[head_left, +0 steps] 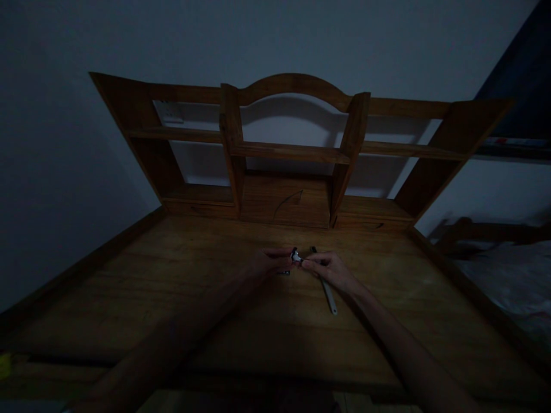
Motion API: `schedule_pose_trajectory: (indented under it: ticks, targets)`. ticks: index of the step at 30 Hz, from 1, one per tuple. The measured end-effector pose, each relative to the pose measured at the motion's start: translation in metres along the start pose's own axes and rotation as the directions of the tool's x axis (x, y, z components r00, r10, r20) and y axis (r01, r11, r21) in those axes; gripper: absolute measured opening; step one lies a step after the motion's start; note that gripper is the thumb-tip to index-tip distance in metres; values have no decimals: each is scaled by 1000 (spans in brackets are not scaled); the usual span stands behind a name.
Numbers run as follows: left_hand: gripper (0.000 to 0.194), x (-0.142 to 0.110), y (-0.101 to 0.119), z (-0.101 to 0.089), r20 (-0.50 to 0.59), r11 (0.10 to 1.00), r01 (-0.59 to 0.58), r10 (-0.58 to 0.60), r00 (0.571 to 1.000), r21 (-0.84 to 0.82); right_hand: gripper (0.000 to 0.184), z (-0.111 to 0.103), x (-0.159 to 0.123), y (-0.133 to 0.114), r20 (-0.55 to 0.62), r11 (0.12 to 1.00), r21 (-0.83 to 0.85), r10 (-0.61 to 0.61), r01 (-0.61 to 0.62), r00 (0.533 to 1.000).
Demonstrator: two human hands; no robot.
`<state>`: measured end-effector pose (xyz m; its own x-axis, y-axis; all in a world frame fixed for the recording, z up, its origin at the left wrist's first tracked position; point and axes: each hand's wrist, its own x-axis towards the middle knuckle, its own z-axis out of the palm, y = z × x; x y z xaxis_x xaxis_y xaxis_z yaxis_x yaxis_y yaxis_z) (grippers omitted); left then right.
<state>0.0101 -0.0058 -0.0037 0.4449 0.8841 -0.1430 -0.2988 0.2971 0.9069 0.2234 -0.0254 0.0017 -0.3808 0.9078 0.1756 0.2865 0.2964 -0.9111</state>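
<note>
Over the middle of a wooden desk [181, 298], my left hand [271, 262] and my right hand [328, 268] meet fingertip to fingertip. Both pinch a small dark and silver object [295, 256] between them; the dim light hides what it is. A thin white stick-like item [329, 297] lies on the desk under my right hand, its far dark end [313, 249] showing beyond the fingers. A small dark bit [283, 273] lies just below my left fingers.
A wooden hutch [293, 152] with shelves and an arched top stands at the desk's back against a pale wall. A raised rail [77, 269] edges the desk's left side. A bed with pale bedding [512, 281] lies to the right.
</note>
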Motion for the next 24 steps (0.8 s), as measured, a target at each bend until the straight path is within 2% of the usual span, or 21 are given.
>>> schedule_pose_trajectory:
  ticks: [6, 13, 16, 24]
  targets:
    - [39, -3, 0, 1, 14, 1000, -5, 5, 1000, 13, 40, 2, 1, 4, 19, 999, 30, 22, -22, 1000]
    - [46, 0, -1, 2, -33, 997, -39, 41, 999, 63, 38, 0, 2, 4, 27, 999, 43, 13, -14, 1000]
    - [47, 1, -1, 2, -15, 995, -78, 80, 997, 64, 37, -1, 2, 2, 37, 999, 46, 23, -24, 999]
    - [49, 0, -5, 1, 8, 994, -96, 96, 995, 56, 40, -4, 2, 4, 97, 995, 91, 21, -30, 995]
